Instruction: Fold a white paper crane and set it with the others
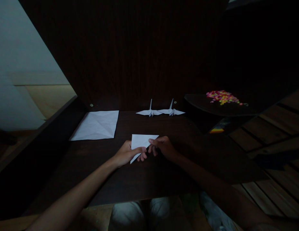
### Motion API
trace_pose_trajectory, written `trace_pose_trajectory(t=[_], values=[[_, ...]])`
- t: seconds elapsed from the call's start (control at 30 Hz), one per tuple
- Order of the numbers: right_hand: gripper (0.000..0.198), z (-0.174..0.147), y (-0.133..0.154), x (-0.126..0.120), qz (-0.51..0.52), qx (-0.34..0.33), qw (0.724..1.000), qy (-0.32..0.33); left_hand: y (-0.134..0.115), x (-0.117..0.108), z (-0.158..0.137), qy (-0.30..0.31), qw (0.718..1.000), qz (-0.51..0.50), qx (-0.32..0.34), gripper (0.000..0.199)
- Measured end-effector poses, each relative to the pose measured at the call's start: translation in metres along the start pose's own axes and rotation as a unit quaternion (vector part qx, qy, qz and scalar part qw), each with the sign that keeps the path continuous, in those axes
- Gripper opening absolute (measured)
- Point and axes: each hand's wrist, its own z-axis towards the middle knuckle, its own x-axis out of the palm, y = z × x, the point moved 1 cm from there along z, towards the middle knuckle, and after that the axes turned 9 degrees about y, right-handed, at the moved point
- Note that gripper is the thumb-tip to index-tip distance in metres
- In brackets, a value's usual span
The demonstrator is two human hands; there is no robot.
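Observation:
A white sheet of paper folded into a triangle [141, 141] is held up between my two hands, over the dark desk [130, 183]. My left hand [128, 154] grips its left and lower part, thumb on top and fingers underneath. At the right corner, my right hand [162, 146] pinches the paper between thumb and fingers. Behind them stand two folded paper cranes, a left crane [150, 112] and a right crane [171, 111], their wings touching or overlapping. To the left lies an unfolded, creased paper sheet [96, 125].
On a raised shelf [199, 104] to the right sits a pile of small pink, red and yellow pieces [223, 97]. A dark upright panel [130, 57] closes off the back. A low side board [38, 141] bounds the left. The room is dim.

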Motion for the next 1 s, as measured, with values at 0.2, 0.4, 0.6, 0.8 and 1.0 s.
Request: trace_pose_trajectory(t=[0.2, 0.4, 0.6, 0.8, 1.0], values=[[0.053, -0.0011, 0.0006, 0.0002, -0.059, -0.005, 0.998, -0.006, 0.0043, -0.0005, 0.0009, -0.025, 0.999, -0.034, -0.023, 0.031], [0.051, -0.0017, 0.0011, -0.0004, -0.086, -0.014, 0.996, -0.023, 0.0058, -0.0015, 0.0006, -0.021, 0.998, -0.047, -0.048, 0.034], [0.055, -0.0025, 0.0039, -0.0019, -0.070, -0.004, 0.997, -0.036, 0.0015, -0.0031, -0.0013, -0.018, 0.998, -0.018, -0.052, 0.033], [0.057, -0.0031, 0.0059, -0.0015, -0.061, 0.004, 0.998, -0.014, 0.0012, -0.0017, -0.0018, -0.026, 0.998, -0.029, -0.043, 0.029], [0.053, -0.0023, 0.0012, -0.0008, -0.073, 0.021, 0.997, 0.005, 0.0051, -0.0016, 0.0001, -0.028, 0.998, -0.036, -0.041, 0.030]])
